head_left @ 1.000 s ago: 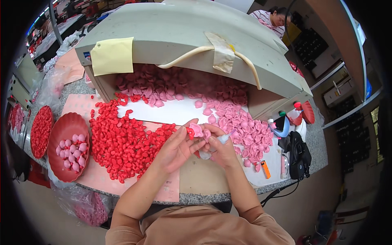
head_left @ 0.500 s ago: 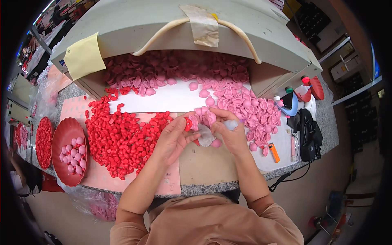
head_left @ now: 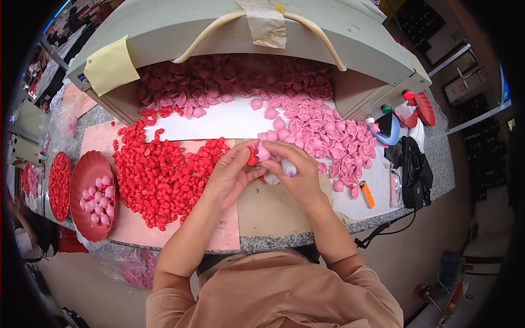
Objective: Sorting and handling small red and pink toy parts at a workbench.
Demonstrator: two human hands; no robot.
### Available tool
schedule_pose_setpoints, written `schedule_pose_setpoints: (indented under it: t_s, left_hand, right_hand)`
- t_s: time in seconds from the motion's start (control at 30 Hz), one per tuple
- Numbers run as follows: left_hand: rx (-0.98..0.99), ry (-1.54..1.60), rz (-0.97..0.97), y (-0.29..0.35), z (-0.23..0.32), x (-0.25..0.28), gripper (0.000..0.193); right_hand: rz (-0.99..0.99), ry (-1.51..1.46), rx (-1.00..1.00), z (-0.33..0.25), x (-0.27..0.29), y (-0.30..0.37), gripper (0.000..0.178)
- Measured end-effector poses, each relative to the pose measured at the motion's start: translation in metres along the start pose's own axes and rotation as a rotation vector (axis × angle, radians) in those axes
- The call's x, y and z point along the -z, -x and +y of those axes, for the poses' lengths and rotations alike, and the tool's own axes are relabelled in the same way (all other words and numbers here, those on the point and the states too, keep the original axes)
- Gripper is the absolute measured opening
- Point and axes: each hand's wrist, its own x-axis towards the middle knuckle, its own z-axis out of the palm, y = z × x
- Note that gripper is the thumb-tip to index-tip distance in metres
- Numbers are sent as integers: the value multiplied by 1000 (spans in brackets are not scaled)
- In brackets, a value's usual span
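My left hand (head_left: 229, 177) is closed, pinching a small glossy red piece (head_left: 252, 156) between thumb and fingertips. Against it sits a rounded pink piece (head_left: 263, 153), gripped by the thumb and index finger of my right hand (head_left: 298, 172). Tucked under my right fingers is a small translucent squeeze bottle (head_left: 287, 167) with a purple tip; my hand partly covers it. Loose red pieces (head_left: 164, 180) lie in a heap beside my left hand. A pile of pink shell-like pieces (head_left: 328, 136) spreads beyond and right of my right hand.
A grey box-like housing (head_left: 208, 35) arches over the far pink pieces. To the left, a red scalloped dish (head_left: 90, 229) holds joined pink-and-red pieces, beside a tray of red pieces (head_left: 59, 186). An orange lighter (head_left: 367, 194) and a black bag (head_left: 416, 175) lie at right.
Both hands have shifted slightly away from me, and the pink piece now sits up against the red one. The squeeze bottle has swung with its purple tip toward me.
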Motion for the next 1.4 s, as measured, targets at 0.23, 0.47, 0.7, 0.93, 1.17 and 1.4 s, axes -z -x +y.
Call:
schedule_pose_setpoints:
  t_s: [0.23,0.47,0.7,0.93,1.17,1.4]
  left_hand:
    - [-7,6,26,0,-3,0,34]
    - [-6,-11,22,1,0,-2,36]
    - [-75,-97,31,3,2,-8,33]
    - [-231,-453,60,10,5,-14,34]
    - [-456,-526,-137,6,1,-11,29]
    - [-457,-505,-174,6,1,-4,24]
  right_hand:
    - [-10,59,20,1,0,-2,36]
    - [-29,34,47,0,-2,-4,34]
    - [22,78,129,11,-7,2,34]
    - [-33,-125,-70,5,-2,2,35]
    - [-61,-282,-146,8,5,4,36]
    - [-61,-162,-30,1,5,4,36]
